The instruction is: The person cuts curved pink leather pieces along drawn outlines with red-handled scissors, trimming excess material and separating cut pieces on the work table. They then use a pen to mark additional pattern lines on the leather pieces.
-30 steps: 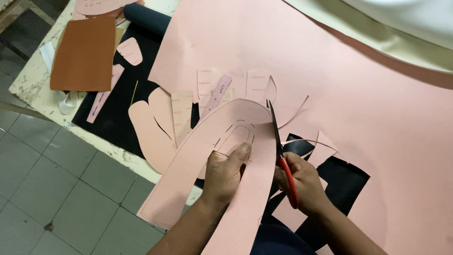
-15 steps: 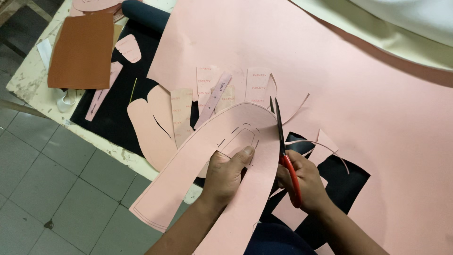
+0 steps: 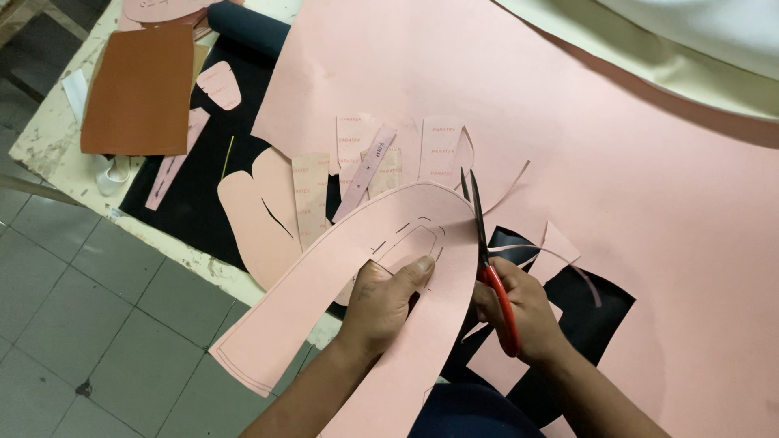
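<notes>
Left hand (image 3: 388,296) pinches the U-piece (image 3: 357,268), thumb on top, off the counter (image 3: 49,146) edge. Right hand (image 3: 519,312) clamped on scissors (image 3: 485,251), blades at outer curve top. Approx half cut; right side still w/ sheet (image 3: 617,162).

The bare stretch of the big pink sheet (image 3: 649,211) to the right lies flat and open to a hand. Ahead of the scissors (image 3: 485,259), 4 or so small pink cut pieces (image 3: 442,150) crowd the way. Left, a brown leather piece (image 3: 142,89) and black sheet (image 3: 191,203) cover the table edge (image 3: 49,146).
</notes>
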A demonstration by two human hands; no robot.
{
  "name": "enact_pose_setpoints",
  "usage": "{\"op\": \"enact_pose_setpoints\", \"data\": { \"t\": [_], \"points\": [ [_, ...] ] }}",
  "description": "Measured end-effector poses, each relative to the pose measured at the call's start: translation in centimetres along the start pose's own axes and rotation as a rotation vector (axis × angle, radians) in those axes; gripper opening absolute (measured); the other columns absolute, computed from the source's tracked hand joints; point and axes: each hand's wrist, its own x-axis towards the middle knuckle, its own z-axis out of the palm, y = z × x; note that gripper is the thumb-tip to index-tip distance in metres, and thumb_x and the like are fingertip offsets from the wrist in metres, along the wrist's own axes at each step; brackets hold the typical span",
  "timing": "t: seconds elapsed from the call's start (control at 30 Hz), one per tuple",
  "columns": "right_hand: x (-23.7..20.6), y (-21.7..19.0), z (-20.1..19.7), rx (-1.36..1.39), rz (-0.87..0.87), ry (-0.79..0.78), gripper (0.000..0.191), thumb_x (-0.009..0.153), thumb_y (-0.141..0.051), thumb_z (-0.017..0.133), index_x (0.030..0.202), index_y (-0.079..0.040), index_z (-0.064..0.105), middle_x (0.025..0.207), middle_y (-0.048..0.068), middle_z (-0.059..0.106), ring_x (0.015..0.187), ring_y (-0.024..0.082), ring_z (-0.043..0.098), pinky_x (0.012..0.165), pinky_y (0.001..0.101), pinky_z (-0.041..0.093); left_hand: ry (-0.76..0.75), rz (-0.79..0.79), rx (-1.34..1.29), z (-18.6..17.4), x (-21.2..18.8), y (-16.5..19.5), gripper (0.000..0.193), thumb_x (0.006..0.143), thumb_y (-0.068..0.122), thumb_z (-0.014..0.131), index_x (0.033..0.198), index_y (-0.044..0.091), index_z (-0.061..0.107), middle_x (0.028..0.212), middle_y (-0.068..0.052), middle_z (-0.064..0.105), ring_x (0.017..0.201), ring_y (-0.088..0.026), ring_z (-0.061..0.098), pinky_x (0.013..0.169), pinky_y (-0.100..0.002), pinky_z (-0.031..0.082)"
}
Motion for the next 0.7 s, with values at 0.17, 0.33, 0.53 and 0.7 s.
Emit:
{"op": "enact_pose_setpoints", "data": {
  "t": [0.17,0.33,0.53,0.7],
  "points": [
    [0.2,-0.2,-0.1,-0.029,0.046,0.001,0.032,0.087,-0.019,0.066,0.112,0.001,0.065,0.081,0.005,0.064,0.070,0.013,0.058,0.065,0.0289,0.049,-0.080,0.039,-0.032,-0.5,-0.1,0.4,0.030,0.099,0.013,0.059,0.124,-0.003,0.061,0.103,-0.013,0.072,0.089,-0.016,0.070,0.076,-0.030,0.060],
    [0.1,-0.6,0.5,0.003,0.031,0.003,0.035,0.086,-0.020,0.067,0.114,0.001,0.063,0.085,0.005,0.065,0.075,0.012,0.059,0.070,0.0287,0.051,-0.064,-0.031,-0.024,-0.4,-0.4,0.8,0.031,0.097,0.012,0.058,0.124,-0.001,0.059,0.103,-0.013,0.073,0.088,-0.016,0.072,0.075,-0.031,0.061],
    [-0.6,-0.7,0.1,-0.040,0.036,-0.011,0.036,0.088,-0.025,0.067,0.112,0.002,0.066,0.080,0.005,0.064,0.070,0.012,0.058,0.064,0.0278,0.050,-0.129,-0.015,-0.041,-0.7,-0.8,0.9,0.030,0.099,0.013,0.056,0.124,-0.004,0.061,0.101,-0.014,0.073,0.085,-0.015,0.071,0.072,-0.030,0.061],
    [-0.9,-1.3,0.0,-0.096,0.067,0.008,0.038,0.086,-0.026,0.069,0.115,-0.002,0.070,0.078,0.004,0.064,0.067,0.012,0.055,0.060,0.0279,0.047,-0.131,-0.032,-0.036,-1.0,-1.0,0.9,0.030,0.100,0.012,0.057,0.124,-0.005,0.061,0.101,-0.013,0.073,0.085,-0.014,0.070,0.071,-0.028,0.060]
  ]
}}
